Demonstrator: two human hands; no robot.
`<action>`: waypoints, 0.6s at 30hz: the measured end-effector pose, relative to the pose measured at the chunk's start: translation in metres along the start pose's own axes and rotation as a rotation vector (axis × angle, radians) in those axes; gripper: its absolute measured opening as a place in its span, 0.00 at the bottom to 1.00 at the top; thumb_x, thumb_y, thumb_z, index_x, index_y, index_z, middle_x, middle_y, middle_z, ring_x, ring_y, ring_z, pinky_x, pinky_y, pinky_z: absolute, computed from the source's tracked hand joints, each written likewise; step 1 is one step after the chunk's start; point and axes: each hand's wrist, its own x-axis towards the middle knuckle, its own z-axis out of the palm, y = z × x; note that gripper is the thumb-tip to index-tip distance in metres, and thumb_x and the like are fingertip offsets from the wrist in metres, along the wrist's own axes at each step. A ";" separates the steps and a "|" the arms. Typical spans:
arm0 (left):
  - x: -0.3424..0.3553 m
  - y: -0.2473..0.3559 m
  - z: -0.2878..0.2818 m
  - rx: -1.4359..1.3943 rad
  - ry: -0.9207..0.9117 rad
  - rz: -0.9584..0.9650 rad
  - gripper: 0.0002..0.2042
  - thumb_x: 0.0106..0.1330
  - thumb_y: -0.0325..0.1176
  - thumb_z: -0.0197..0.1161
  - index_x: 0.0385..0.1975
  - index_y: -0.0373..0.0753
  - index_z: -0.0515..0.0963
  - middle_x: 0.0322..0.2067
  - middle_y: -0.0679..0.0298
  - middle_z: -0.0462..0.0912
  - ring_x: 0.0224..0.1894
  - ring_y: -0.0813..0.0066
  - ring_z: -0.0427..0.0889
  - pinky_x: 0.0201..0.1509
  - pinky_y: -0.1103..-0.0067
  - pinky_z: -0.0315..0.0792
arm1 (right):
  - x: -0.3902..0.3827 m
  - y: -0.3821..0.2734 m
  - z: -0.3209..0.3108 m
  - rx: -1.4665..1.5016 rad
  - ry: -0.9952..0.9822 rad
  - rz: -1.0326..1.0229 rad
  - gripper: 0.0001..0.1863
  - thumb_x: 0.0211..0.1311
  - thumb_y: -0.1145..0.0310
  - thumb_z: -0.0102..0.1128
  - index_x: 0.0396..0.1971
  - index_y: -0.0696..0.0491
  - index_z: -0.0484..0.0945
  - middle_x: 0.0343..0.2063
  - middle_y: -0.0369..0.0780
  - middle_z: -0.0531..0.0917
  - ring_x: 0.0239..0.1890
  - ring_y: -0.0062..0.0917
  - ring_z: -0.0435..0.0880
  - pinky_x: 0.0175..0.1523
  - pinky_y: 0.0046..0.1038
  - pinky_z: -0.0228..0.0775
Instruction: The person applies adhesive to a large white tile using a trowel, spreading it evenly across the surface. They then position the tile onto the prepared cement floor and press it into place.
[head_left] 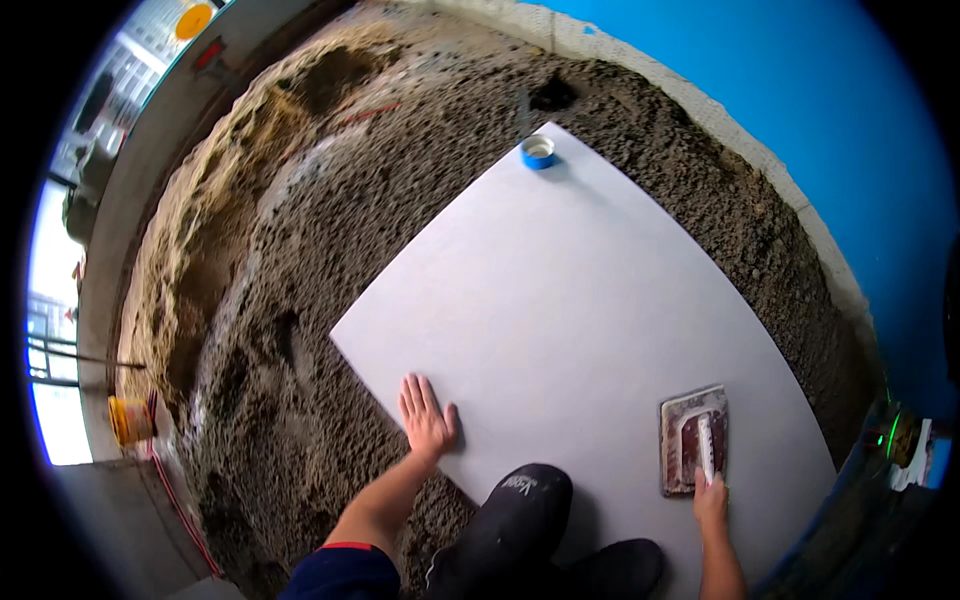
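Observation:
My left hand point(426, 418) lies flat with its fingers apart on a large pale tile point(530, 300), near its left edge. My right hand point(709, 493) grips the white handle of a rectangular hand float point(680, 440), which sits on the tile's right part. A roll of tape point(538, 152), blue outside, rests by the far corner of the tile. Two black padded shapes, apparently my knees or feet point(520, 515), are on the tile's near edge between my hands.
Rough mortar point(300, 250) surrounds the tile, with sandy heaps at the left. A yellow bucket point(130, 420) and red hose lie at the far left beside openings. A blue wall point(800, 120) runs along the back and right. A device with green light point(905, 445) stands at the right.

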 end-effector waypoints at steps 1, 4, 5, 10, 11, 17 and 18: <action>-0.032 0.000 0.001 0.029 -0.058 -0.055 0.39 0.67 0.52 0.41 0.69 0.28 0.44 0.71 0.43 0.41 0.74 0.49 0.36 0.74 0.59 0.30 | 0.000 0.025 0.012 0.081 -0.018 -0.017 0.30 0.66 0.43 0.49 0.30 0.62 0.74 0.22 0.53 0.78 0.27 0.47 0.79 0.35 0.44 0.70; -0.048 -0.015 -0.005 -0.053 -0.034 -0.093 0.39 0.66 0.51 0.44 0.70 0.29 0.43 0.71 0.44 0.39 0.74 0.49 0.35 0.74 0.59 0.30 | -0.012 0.018 0.005 0.556 -0.309 0.235 0.31 0.67 0.39 0.46 0.16 0.52 0.65 0.08 0.34 0.63 0.08 0.21 0.62 0.14 0.30 0.58; -0.048 -0.013 -0.005 -0.098 -0.018 -0.093 0.39 0.66 0.49 0.47 0.69 0.29 0.44 0.71 0.44 0.40 0.74 0.48 0.36 0.74 0.59 0.31 | -0.017 0.015 0.003 0.571 -0.296 0.285 0.30 0.67 0.40 0.45 0.16 0.52 0.65 0.08 0.33 0.63 0.08 0.20 0.62 0.13 0.28 0.56; -0.051 -0.009 0.005 -0.194 0.085 -0.082 0.38 0.64 0.50 0.50 0.69 0.30 0.49 0.71 0.44 0.45 0.74 0.49 0.39 0.74 0.58 0.35 | -0.047 -0.017 0.001 0.571 -0.221 0.273 0.29 0.70 0.42 0.42 0.17 0.50 0.63 0.08 0.32 0.63 0.06 0.18 0.61 0.10 0.25 0.52; -0.050 -0.007 0.009 -0.206 0.112 -0.073 0.38 0.64 0.50 0.50 0.68 0.30 0.51 0.70 0.45 0.46 0.74 0.50 0.41 0.74 0.57 0.36 | -0.046 -0.047 -0.008 0.584 -0.218 0.222 0.28 0.70 0.42 0.42 0.17 0.49 0.62 0.08 0.31 0.63 0.06 0.18 0.61 0.10 0.25 0.52; -0.052 -0.015 0.021 -0.222 0.296 -0.213 0.38 0.62 0.47 0.54 0.66 0.25 0.53 0.69 0.42 0.49 0.73 0.48 0.44 0.74 0.59 0.39 | -0.083 -0.306 -0.082 0.710 -0.435 -0.361 0.26 0.72 0.45 0.41 0.18 0.49 0.63 0.09 0.29 0.64 0.08 0.14 0.61 0.12 0.21 0.52; -0.053 -0.016 0.024 -0.216 0.322 -0.270 0.38 0.63 0.46 0.54 0.66 0.24 0.52 0.69 0.41 0.49 0.73 0.47 0.44 0.74 0.59 0.38 | -0.098 -0.344 -0.098 0.729 -0.441 -0.528 0.26 0.72 0.46 0.42 0.18 0.50 0.64 0.10 0.30 0.65 0.11 0.13 0.62 0.16 0.20 0.54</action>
